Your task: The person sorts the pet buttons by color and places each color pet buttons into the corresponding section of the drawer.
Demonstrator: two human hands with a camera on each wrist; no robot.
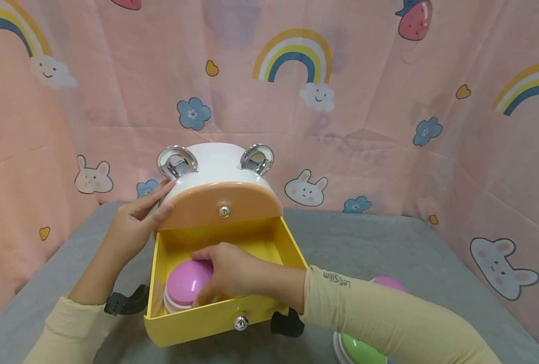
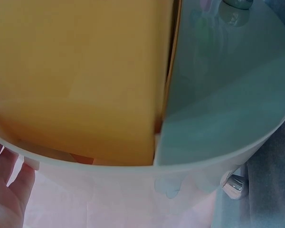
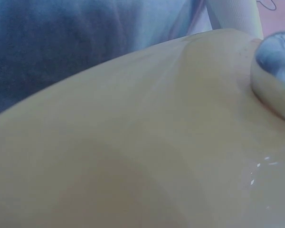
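A white animal-shaped drawer box (image 1: 217, 159) stands in the head view, with chrome ears, an orange upper front (image 1: 196, 210) and a yellow lower drawer (image 1: 196, 328) pulled out toward me. My left hand (image 1: 130, 227) rests on the box's left side, thumb by the orange front and straight fingers reaching up near the ear. Inside the drawer, at its front left, my right hand (image 1: 235, 268) grips a round container with a pink domed lid (image 1: 185, 283) and white base. The left wrist view shows left fingertips (image 2: 21, 183) at the box's edge.
A round green-topped container (image 1: 362, 351) and a pink domed object (image 1: 390, 283) lie on the grey cloth (image 1: 356, 247), partly hidden by my right sleeve. Black wrist straps (image 1: 126, 302) flank the drawer. A pink patterned curtain (image 1: 369, 151) hangs behind.
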